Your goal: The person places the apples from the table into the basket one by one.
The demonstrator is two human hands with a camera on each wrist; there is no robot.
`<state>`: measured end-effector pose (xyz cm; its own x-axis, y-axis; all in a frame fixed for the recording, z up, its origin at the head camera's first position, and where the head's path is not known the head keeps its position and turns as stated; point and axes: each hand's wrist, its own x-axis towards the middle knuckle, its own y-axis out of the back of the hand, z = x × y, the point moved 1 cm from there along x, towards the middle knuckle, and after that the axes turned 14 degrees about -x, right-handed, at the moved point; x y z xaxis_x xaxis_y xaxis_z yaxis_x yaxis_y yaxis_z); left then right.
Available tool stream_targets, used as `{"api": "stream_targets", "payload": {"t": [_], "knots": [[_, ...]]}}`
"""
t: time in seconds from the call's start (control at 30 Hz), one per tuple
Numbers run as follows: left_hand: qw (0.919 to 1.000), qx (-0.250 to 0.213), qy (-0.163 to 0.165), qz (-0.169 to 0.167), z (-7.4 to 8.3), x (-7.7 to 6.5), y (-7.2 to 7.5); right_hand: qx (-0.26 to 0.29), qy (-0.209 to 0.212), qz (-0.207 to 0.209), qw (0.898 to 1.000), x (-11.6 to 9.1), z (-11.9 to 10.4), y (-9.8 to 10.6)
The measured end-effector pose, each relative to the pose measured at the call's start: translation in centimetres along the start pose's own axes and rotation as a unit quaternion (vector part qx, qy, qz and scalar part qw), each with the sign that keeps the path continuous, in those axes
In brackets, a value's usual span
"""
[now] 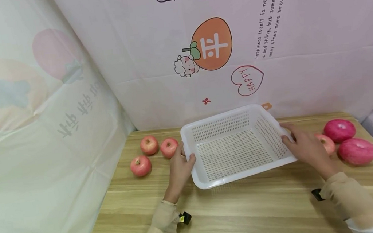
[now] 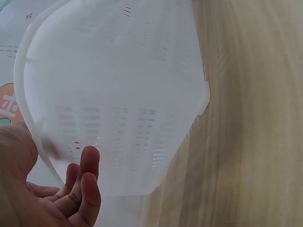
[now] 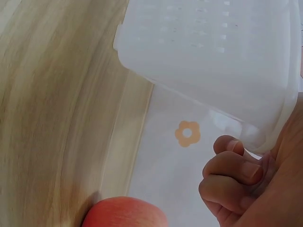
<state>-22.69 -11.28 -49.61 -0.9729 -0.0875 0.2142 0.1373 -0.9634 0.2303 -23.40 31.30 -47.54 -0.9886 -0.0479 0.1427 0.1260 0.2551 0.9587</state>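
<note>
White cloth (image 1: 150, 71), on which an orange cartoon fruit (image 1: 222, 29) and some English words are printed, is hung behind and at the left side of a wooden table (image 1: 240, 214); the table is pale brown, and its grain is seen as long streaks; over the middle of its far part a white plastic basket (image 1: 218, 120) is held, rectangular, with many small slots in its floor and walls; it is turned a little askew, and whether its bottom is touching the wood cannot be told; near the wrists both forearms are covered by beige bands (image 1: 164, 220); by the left hand (image 1: 180, 168) the left short side of the basket is gripped, the thumb being laid at the rim and the fingers being bent outside the wall; by the right hand (image 1: 309, 149) the opposite short side is gripped in similar manner, the curled fingers being shown below the rim in the right wrist view; to the right of this hand two magenta fruits (image 1: 357, 151) are placed close together; just beside them a red apple (image 1: 327, 145) is partly hidden by the hand; left of the basket three more apples (image 1: 140, 166) are grouped, one of them near the left hand; at each wrist a small black piece (image 1: 317, 194) is attached.
</note>
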Motion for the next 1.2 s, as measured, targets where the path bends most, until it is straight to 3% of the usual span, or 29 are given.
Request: {"api": "stream_targets", "payload": {"t": [0.27,0.57,0.97,1.2], "knots": [[0.9995,0.013,0.012,-0.027,0.0,0.6,0.3,-0.003,-0.011,-0.012,1.000,-0.2,0.1,-0.1],[0.9967,0.041,-0.016,-0.068,-0.4,1.7,0.8,-0.002,-0.029,-0.011,1.000,-1.2,-0.8,-0.2],[0.9947,0.029,-0.012,-0.098,-0.5,3.4,1.0,0.004,-0.044,0.013,0.999,-2.1,-1.7,-0.2],[0.9929,0.033,-0.013,-0.114,-0.6,4.1,1.0,0.001,-0.053,-0.005,0.999,-2.4,-1.7,-0.2]]}}
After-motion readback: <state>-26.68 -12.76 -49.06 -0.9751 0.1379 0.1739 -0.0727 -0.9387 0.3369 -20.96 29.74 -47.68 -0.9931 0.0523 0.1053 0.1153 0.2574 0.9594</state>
